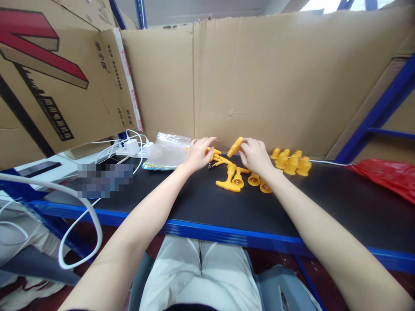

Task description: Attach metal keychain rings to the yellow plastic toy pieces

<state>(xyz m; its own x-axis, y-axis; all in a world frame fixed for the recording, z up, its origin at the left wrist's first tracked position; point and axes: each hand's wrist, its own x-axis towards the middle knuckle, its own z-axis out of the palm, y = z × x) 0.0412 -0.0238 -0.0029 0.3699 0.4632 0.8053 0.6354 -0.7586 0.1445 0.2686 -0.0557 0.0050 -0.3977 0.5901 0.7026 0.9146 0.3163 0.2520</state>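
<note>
My right hand pinches one end of a yellow plastic T-shaped corkscrew handle, raised above the shelf top; whether a screw is attached is hidden. To its left, my left hand reaches over other yellow corkscrew pieces, its thumb and fingers apart. A dark metal spiral shows beside that hand. In front of both hands lies a corkscrew with a T-shaped handle. Bell-shaped yellow pieces rest on their sides near it, their open ends toward me with metal inside.
Several yellow bell-shaped pieces stand grouped at the right. A clear plastic bag lies at left, near white chargers and cables. Red plastic sits far right. Cardboard walls the back; a blue rail edges the front.
</note>
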